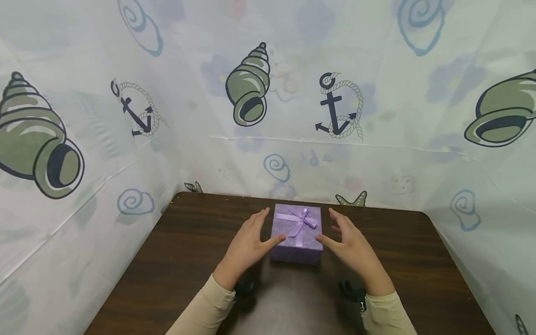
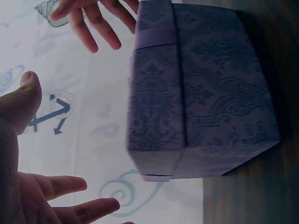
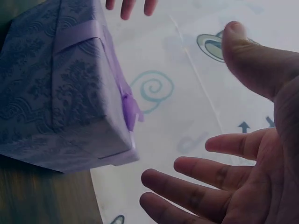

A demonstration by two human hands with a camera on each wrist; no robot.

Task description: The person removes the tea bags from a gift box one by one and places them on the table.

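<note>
Flanking hands: left hand (image 1: 248, 239) off the left side of the purple box (image 1: 295, 256), right hand (image 1: 351, 244) off its right, palms turned inward.
Key relation (judged): box lies inward of both sets of fingers, between the palms; neither hand plainly nearer.
Long axis: none clear; top looks roughly square.
Fingers: spread on both hands, thumbs standing apart; nothing pinched.
Contact: none seen; wrist views show gaps. In head view, left thumb overlaps the lid (image 1: 309, 236), right thumb its right border.
Box position: upright on the tabletop (image 1: 167, 260), near the middle of its far edge, well apart from both far corners.
Container: lid seated on box, seam visible in wrist views; ribbon (image 1: 299, 240) across lid, bow (image 1: 305, 218) on top; contents hidden.
</note>
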